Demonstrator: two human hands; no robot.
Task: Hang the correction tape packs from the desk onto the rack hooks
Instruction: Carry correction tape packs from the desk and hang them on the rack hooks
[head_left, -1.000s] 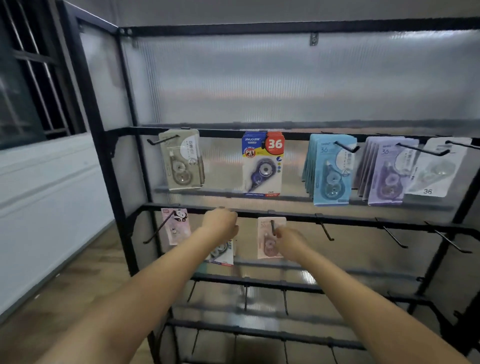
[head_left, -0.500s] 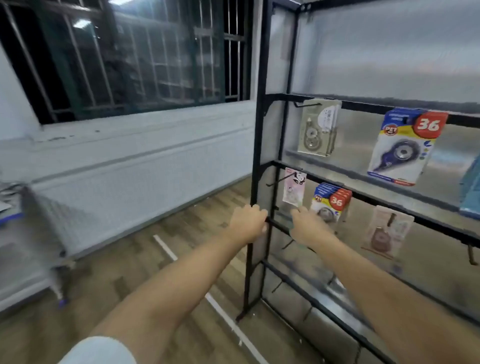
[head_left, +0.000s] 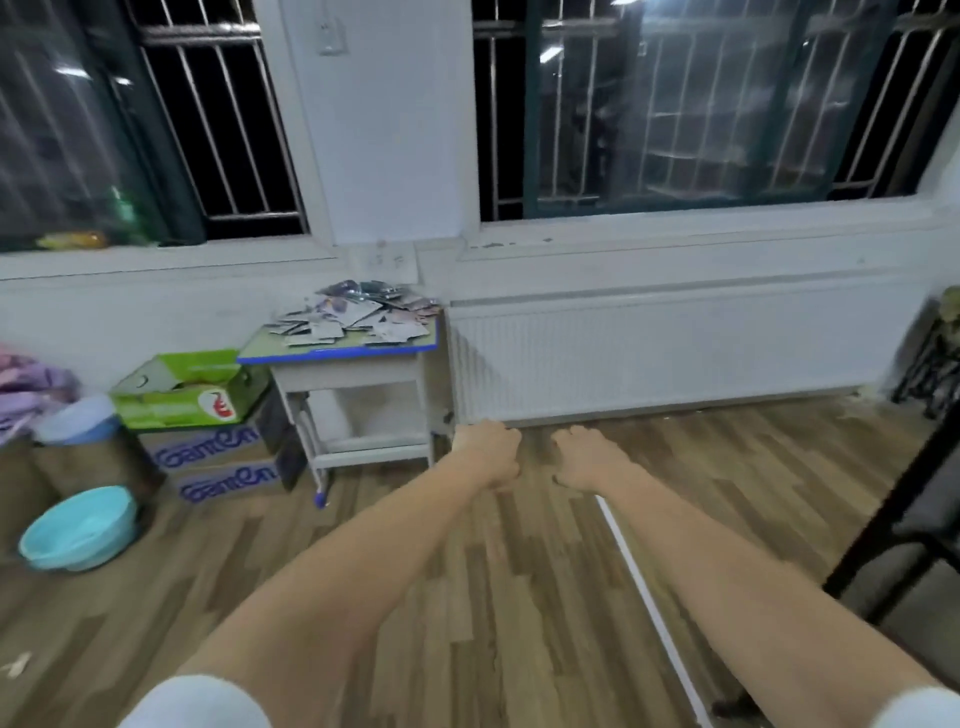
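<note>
both hands, left hand (head_left: 488, 453) and right hand (head_left: 587, 460), loosely curled, holding nothing. heap of packs (head_left: 358, 318) on the surface (head_left: 311, 354) looks light, stiff, slippery; pinch the card tops.

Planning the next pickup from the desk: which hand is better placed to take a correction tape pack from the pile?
Left, probably. The left hand is on the side of the desk, where the packs lie; the right hand is farther off. Both hold nothing.
</note>
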